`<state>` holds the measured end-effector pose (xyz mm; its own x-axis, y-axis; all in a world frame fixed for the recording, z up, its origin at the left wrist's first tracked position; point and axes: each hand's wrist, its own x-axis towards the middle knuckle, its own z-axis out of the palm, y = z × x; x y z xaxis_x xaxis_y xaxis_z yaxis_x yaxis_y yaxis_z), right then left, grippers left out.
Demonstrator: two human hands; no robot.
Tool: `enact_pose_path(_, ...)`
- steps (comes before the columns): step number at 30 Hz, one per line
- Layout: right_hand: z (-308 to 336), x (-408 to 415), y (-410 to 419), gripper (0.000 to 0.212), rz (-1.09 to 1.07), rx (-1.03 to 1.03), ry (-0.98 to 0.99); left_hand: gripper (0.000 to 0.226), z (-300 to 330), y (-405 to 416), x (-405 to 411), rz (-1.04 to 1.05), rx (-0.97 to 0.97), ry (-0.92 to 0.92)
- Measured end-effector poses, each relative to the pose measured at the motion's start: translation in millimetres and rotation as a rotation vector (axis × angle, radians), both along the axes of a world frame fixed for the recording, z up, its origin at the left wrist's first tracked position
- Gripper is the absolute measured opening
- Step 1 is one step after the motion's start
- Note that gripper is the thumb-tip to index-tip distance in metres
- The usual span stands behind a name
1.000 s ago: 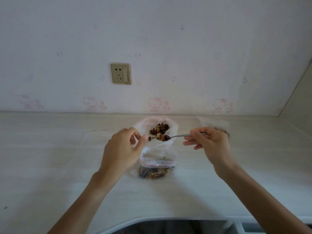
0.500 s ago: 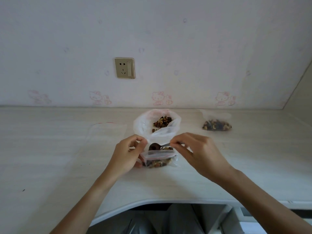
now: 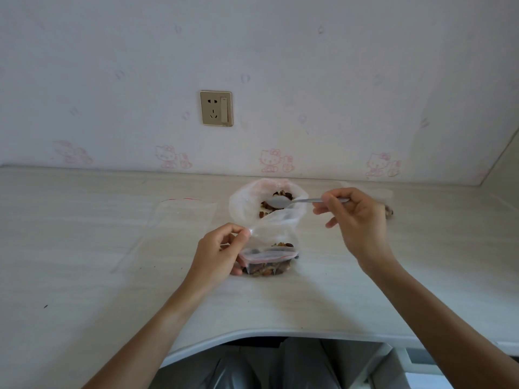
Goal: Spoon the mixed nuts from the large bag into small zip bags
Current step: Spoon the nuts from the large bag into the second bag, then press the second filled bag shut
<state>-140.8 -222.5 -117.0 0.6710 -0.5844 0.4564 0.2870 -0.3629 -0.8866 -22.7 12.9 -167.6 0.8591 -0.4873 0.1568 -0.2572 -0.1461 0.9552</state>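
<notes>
The large clear bag (image 3: pixel 243 204) of mixed nuts stands open at the middle of the counter. In front of it sits a small zip bag (image 3: pixel 266 262) with a red seal strip, partly filled with nuts. My left hand (image 3: pixel 219 252) pinches the small bag's upper edge and holds its mouth open. My right hand (image 3: pixel 356 220) grips the handle of a metal spoon (image 3: pixel 280 203). The spoon's bowl looks empty and hovers over the large bag's opening.
An empty zip bag (image 3: pixel 179 217) lies flat on the counter (image 3: pixel 84 262) to the left. Another filled small bag (image 3: pixel 389 211) peeks out behind my right hand. A wall socket (image 3: pixel 216 108) sits above. The counter's front edge curves inward near my body.
My right hand has lifted the spoon out of the small bag and carried it back over the large bag, its bowl now empty. My left hand still holds the small bag open.
</notes>
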Motion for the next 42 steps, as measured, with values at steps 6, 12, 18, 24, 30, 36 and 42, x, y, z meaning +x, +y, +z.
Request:
enact_pose_path(6,-23,38,-16,0.007,-0.126,0.210,0.162,0.014,0,1,-1,0.001,0.002,0.020)
enact_pose_path(12,-41,57,-8,0.012,-0.148,0.143,0.378,0.015,-1,1,-1,0.002,0.008,0.030)
enact_pose_path(18,-31,44,-12,0.033,-0.142,-0.063,0.533,0.024,4,2,-3,0.009,0.010,0.060)
enact_pose_path(24,-19,13,-6,0.031,-0.080,0.038,0.596,0.052,12,6,3,0.016,0.009,0.394)
enact_pose_path(30,-18,-12,11,0.037,0.348,0.364,0.761,0.044,21,8,0,-0.131,-0.009,0.553)
enact_pose_path(36,-14,-14,23,0.024,0.453,0.539,0.668,0.061,33,9,-7,-0.187,-0.014,0.516)
enact_pose_path(42,8,-15,28,0.016,0.284,0.283,0.556,0.019,50,6,-2,-0.066,0.040,0.276)
